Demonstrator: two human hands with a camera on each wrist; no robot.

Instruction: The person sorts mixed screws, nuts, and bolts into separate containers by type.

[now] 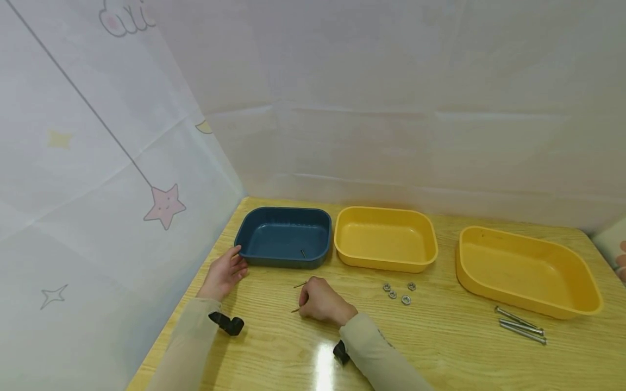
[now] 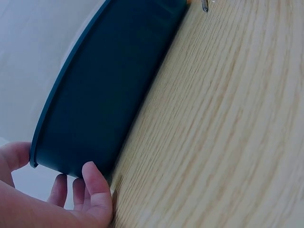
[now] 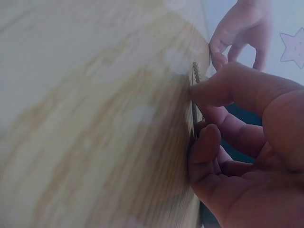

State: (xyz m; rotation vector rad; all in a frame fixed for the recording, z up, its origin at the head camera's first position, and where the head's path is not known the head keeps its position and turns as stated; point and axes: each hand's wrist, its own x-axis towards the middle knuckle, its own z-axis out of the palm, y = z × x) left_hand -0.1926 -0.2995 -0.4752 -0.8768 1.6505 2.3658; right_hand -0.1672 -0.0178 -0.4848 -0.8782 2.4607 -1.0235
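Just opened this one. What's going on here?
A person's left hand holds the left end of a dark blue, rounded rectangular tray, in which a small, thin screw lies. Their right hand is down at the wood-grain table, another thin, threaded screw at its fingertips; whether it is gripped is unclear. Four silver hex nuts and three long silver bolts lie before two yellow, rounded rectangular trays.

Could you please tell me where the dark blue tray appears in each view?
Head: the dark blue tray is just left of centre, below mid-height.
Left wrist: its outer wall spans the upper left.
Right wrist: right of centre, partly hidden behind the right grip.
Shared landmark: the left grip, in every view.
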